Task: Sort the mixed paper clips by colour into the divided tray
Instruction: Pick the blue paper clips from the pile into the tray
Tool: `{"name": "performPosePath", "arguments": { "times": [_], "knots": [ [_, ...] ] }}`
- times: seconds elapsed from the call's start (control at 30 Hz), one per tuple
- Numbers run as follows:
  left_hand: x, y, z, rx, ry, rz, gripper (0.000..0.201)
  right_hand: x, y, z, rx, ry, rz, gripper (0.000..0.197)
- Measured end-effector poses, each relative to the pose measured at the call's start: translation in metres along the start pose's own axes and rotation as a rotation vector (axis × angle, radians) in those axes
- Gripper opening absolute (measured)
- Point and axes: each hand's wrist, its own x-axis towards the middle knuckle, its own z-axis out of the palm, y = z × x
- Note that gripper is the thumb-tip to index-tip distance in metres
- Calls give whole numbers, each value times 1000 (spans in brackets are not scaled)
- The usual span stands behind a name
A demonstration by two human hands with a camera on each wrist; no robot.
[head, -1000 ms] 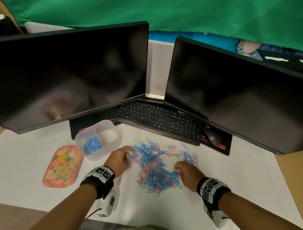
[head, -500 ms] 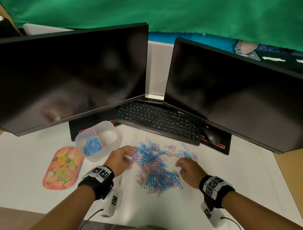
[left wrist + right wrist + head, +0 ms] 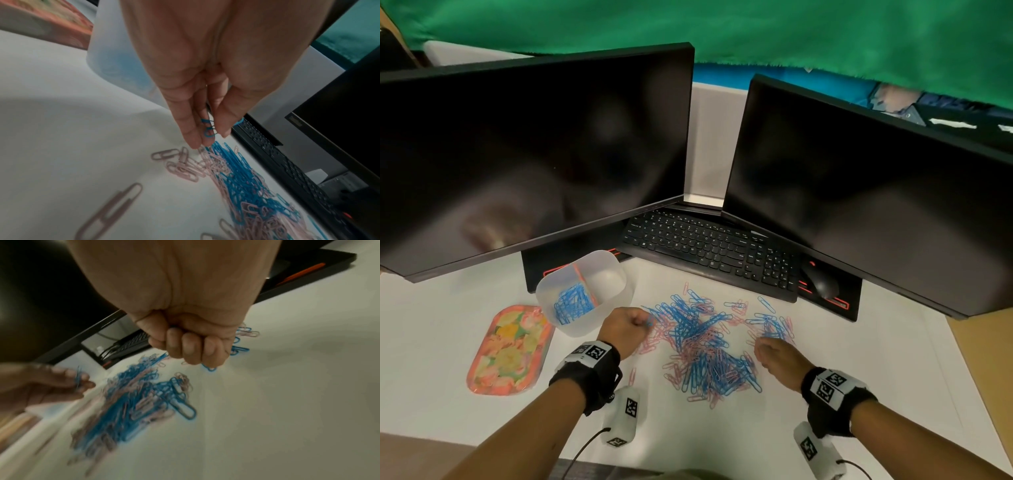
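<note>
A mixed pile of blue and pink paper clips [image 3: 709, 346] lies on the white desk in front of the keyboard. The translucent divided tray [image 3: 616, 294] stands to its left, with blue clips [image 3: 571, 303] in its left compartment; the right compartment looks bare. My left hand [image 3: 645, 322] is at the pile's left edge, and its fingertips [image 3: 192, 136] pinch a few blue clips [image 3: 208, 128]. My right hand [image 3: 762, 344] hovers at the pile's right side, curled into a fist [image 3: 193, 352] from which blue clip ends [image 3: 209, 369] stick out.
A flowered orange tray [image 3: 508, 349] lies left of the divided tray. A black keyboard [image 3: 709, 246] and mouse [image 3: 822, 282] sit behind the pile, under two dark monitors [image 3: 534, 154]. One pink clip [image 3: 632, 375] lies apart near my left wrist.
My left fingers have closed on blue clips at the pile's left edge. My right hand has drawn slightly right and curled tighter. The tray has not moved.
</note>
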Motion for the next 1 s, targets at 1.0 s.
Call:
{"name": "performPosePath", "arguments": {
  "times": [1.0],
  "knots": [
    [-31, 45, -48, -627, 142, 49, 28, 14, -115, 13, -101, -70, -283, 30]
  ]
}}
